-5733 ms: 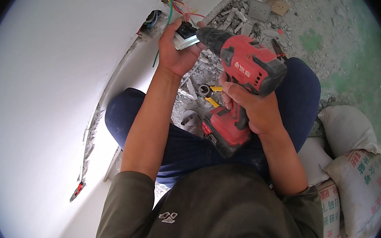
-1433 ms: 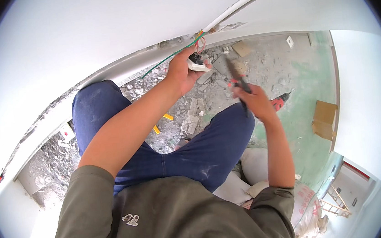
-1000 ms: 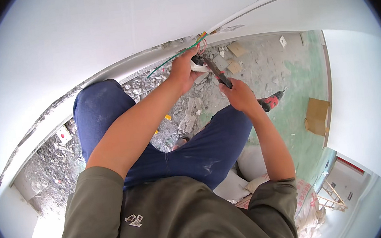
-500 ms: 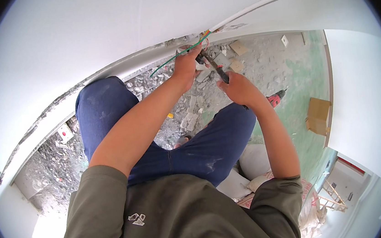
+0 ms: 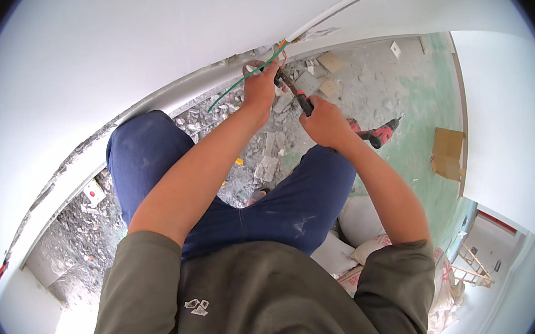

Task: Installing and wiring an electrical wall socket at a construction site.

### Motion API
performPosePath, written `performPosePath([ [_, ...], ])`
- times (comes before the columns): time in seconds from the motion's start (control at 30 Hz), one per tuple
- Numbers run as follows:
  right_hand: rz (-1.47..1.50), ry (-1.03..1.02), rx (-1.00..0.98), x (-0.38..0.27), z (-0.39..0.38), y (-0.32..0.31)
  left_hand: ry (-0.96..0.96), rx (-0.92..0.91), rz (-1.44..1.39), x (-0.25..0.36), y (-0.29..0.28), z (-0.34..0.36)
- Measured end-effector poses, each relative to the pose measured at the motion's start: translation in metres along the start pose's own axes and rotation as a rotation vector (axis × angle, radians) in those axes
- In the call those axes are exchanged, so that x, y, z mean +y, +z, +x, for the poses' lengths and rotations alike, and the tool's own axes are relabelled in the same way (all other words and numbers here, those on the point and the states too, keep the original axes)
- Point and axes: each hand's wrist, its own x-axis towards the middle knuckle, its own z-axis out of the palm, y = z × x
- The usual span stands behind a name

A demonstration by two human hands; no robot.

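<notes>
My right hand (image 5: 326, 121) is closed round the black-and-red grip of a hand tool (image 5: 304, 101) with a narrow metal shaft. The shaft slants up toward my left hand, and its far end is hidden there, so its exact kind does not show. My left hand (image 5: 260, 87) is up against the low opening in the white wall, fingers curled on something I cannot make out. A green wire (image 5: 229, 91) passes over those fingers. It comes from a bundle of coloured wires (image 5: 283, 44) at the end of a white conduit (image 5: 305, 28).
Broken rubble (image 5: 267, 167) covers the floor between my knees and along the wall. A red-and-black cordless drill (image 5: 383, 134) lies beyond my right knee. Farther right is a cardboard box (image 5: 448, 153); filled sacks (image 5: 357, 219) stand beside my right thigh.
My right hand has shifted slightly left with the tool, and more of the drill now shows. My left hand stays almost in place by the wires. The whole view has tilted a little.
</notes>
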Motion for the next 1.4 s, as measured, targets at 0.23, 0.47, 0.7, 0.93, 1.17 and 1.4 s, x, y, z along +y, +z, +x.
performPosePath([
  [0.23, 0.308, 0.160, -0.349, -0.004, 0.008, -0.014, -0.022, -0.020, -0.001, 0.002, 0.002, -0.004],
  [0.47, -0.243, 0.039, 0.016, -0.008, 0.003, -0.017, -0.019, 0.021, 0.089, 0.002, 0.007, -0.005],
  [0.7, -0.373, -0.032, 0.215, 0.004, 0.006, -0.003, -0.069, 0.118, 0.165, 0.009, 0.016, -0.006],
  [0.93, -0.290, 0.018, 0.352, -0.001, 0.001, 0.030, -0.144, 0.100, 0.154, 0.014, 0.011, -0.002],
  [1.17, -0.297, 0.031, 0.282, -0.004, -0.003, -0.001, -0.244, 0.004, 0.013, 0.024, 0.012, -0.006],
  [1.4, -0.560, -0.205, 0.251, 0.017, 0.016, -0.036, -0.275, -0.043, -0.001, 0.030, 0.015, -0.011],
])
